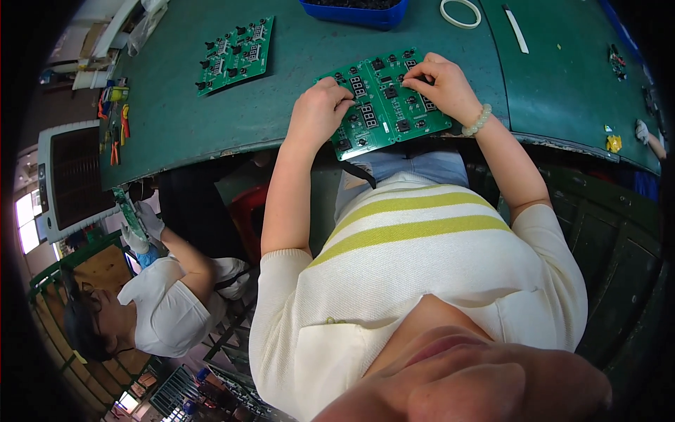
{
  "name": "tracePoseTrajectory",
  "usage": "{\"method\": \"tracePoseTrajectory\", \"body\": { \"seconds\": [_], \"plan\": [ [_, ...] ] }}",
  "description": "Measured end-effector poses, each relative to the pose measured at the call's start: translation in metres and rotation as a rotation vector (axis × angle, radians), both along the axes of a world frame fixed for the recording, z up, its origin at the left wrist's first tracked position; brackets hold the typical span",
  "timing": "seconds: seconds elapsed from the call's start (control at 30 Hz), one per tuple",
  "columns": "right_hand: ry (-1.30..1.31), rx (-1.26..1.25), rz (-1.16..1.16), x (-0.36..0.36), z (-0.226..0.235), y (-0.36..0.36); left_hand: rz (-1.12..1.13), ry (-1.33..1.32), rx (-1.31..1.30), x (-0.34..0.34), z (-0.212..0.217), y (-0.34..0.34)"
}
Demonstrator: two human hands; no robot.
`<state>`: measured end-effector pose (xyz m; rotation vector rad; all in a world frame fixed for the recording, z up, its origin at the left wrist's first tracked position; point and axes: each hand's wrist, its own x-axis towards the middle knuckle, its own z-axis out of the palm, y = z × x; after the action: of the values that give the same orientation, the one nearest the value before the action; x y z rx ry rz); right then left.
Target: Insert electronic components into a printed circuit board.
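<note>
Left hand [318, 110] curled, right hand [446, 86] angled inward, bare forearms [294, 186] stretched forward

One blue bin [355, 14] stands on the tabletop [302, 60]. Nearer the wearer than the bin are two bare hands, one left hand [320, 105] and one right hand [445, 83], at one green circuit board [390, 130] showing four digit displays [368, 115]; one beaded bracelet [481, 122] is there too. Left of the bin lies one second board [238, 56], also with four displays. Right of the bin are one pale ring [463, 26], one pale strip [517, 32] and, farther out, one yellow scrap [614, 143]. Well left of the bin, one co-worker [165, 306] has two gloved hands [150, 219] and one third board [129, 213].
</note>
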<state>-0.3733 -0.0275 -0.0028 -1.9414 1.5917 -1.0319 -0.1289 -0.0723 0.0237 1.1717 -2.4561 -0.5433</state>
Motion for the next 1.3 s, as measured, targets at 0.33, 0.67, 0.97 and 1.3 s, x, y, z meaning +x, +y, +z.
{"method": "tracePoseTrajectory", "body": {
  "seconds": [0.33, 0.67, 0.97, 1.3],
  "plan": [
    [0.549, -0.175, 0.149, 0.012, 0.025, -0.010, -0.072, -0.044, -0.086, 0.007, -0.007, -0.009],
    [0.817, -0.163, 0.207, 0.017, 0.029, -0.019, -0.106, -0.152, -0.172, 0.004, -0.009, -0.008],
    [-0.907, 0.342, 0.104, -0.023, 0.001, -0.007, 0.262, 1.470, 0.719, 0.037, -0.036, -0.024],
    [-0.941, 0.408, 0.098, -0.016, 0.006, 0.007, 0.372, 1.369, 0.875, 0.022, -0.022, -0.001]
  ]
}}
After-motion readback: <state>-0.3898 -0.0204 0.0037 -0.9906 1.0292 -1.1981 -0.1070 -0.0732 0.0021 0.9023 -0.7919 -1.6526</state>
